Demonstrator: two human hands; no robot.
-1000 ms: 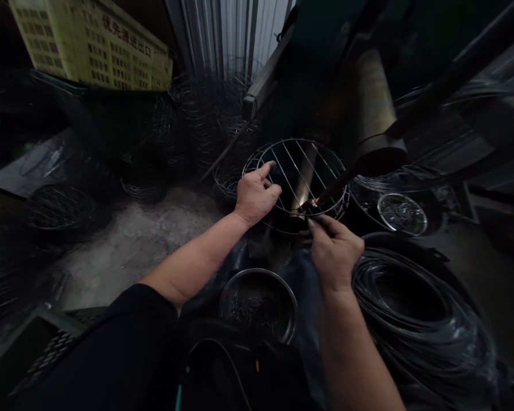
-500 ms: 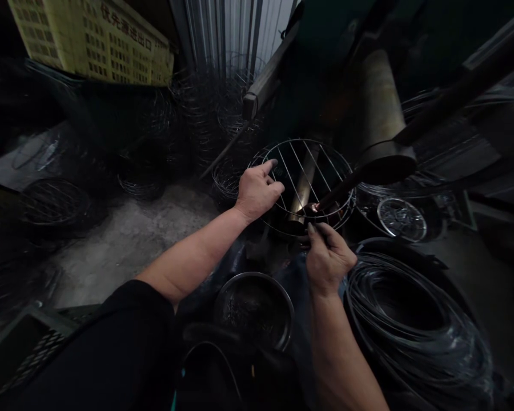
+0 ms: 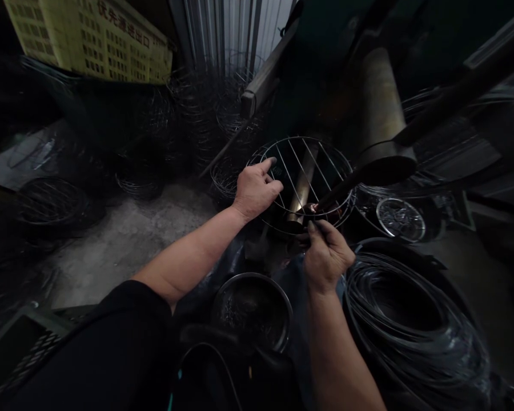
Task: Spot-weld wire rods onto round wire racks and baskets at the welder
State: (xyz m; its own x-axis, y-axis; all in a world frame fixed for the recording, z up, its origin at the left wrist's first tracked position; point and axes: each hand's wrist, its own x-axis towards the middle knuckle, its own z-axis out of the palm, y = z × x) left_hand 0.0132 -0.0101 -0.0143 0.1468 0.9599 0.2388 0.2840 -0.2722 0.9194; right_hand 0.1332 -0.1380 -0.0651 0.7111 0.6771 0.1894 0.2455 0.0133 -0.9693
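A round wire rack (image 3: 288, 177) with parallel bars lies over the lower metal cylinder (image 3: 302, 193) of a machine like a spot welder. My left hand (image 3: 257, 191) is closed on the rack's left side, with forefinger and thumb reaching over the wires. At the rack's near edge, my right hand (image 3: 328, 260) pinches with thumb and forefinger; what lies between them is too small and dark to make out. Just beyond those fingertips, a dark rod (image 3: 336, 191) slants down from the upper cylinder (image 3: 383, 108) to a copper-coloured tip at the near rim.
Below my hands stands a round bowl (image 3: 288, 302) with small dark pieces inside. Coiled wire (image 3: 415, 342) fills a tub at right, near a shiny round metal piece (image 3: 400, 220). A yellow crate (image 3: 124, 43) sits upper left; wire rings (image 3: 53, 201) lie on the left.
Both hands keep nearly the same place on the rack. The whole view has shifted very slightly; nothing has been let go.
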